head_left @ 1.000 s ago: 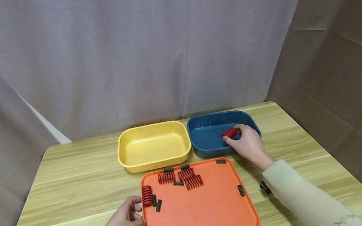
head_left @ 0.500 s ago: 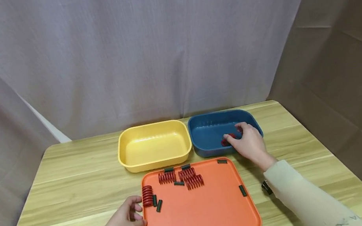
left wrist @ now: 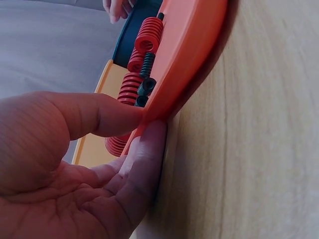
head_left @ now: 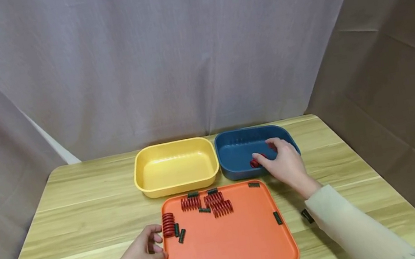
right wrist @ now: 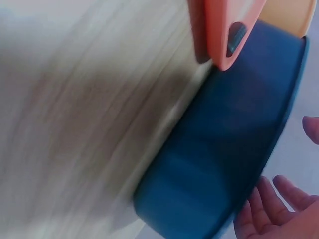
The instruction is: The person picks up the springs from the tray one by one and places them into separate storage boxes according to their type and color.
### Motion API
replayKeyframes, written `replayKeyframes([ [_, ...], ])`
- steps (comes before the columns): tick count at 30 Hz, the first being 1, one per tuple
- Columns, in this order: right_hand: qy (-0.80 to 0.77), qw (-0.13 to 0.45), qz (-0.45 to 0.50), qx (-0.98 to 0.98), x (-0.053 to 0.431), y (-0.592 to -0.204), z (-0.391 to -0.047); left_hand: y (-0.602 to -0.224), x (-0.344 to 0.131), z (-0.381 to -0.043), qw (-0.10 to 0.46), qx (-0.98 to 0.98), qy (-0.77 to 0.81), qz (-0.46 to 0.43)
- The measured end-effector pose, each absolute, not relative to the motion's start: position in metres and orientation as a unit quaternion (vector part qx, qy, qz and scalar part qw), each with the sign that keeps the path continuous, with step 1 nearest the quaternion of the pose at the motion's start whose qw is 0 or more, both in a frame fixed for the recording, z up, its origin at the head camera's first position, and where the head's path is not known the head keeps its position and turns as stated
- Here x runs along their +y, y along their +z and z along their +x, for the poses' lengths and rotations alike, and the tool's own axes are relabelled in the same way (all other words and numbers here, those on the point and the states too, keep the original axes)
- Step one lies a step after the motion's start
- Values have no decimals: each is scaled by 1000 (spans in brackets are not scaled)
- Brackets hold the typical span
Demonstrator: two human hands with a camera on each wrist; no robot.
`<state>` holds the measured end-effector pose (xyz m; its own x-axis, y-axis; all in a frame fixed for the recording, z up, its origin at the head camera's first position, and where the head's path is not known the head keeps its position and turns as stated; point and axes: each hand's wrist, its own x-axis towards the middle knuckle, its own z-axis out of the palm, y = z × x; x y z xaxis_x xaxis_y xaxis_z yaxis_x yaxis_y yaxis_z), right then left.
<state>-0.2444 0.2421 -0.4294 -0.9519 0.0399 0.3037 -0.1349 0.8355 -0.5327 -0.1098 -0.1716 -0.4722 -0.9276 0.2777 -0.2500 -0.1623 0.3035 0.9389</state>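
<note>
On the head camera I look forward and down across the desk (head_left: 83, 223) from the farthest stance, with the curtain (head_left: 139, 67) behind. My left-wrist view sits low and close at the left grip (head_left: 140, 257), rolled sideways, facing along the orange tray (head_left: 231, 249) toward the yellow bin (head_left: 176, 172) and blue bin (head_left: 236, 155). My right-wrist view, also near and tilted, faces the blue bin's outer wall, the right grip (right wrist: 279, 214) at lower right. Both wrist views share the tray and bins with the head view, only in part.
</note>
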Motion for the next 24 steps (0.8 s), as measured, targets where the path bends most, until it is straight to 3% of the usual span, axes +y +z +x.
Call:
replayKeyframes([
  [14, 405, 44, 157, -900, 222, -415, -212, -473, -172, -108, 187, 787, 587, 41],
  [24, 451, -27, 222, -864, 194, -428, -195, -471, -172, -110, 193, 786, 586, 44],
])
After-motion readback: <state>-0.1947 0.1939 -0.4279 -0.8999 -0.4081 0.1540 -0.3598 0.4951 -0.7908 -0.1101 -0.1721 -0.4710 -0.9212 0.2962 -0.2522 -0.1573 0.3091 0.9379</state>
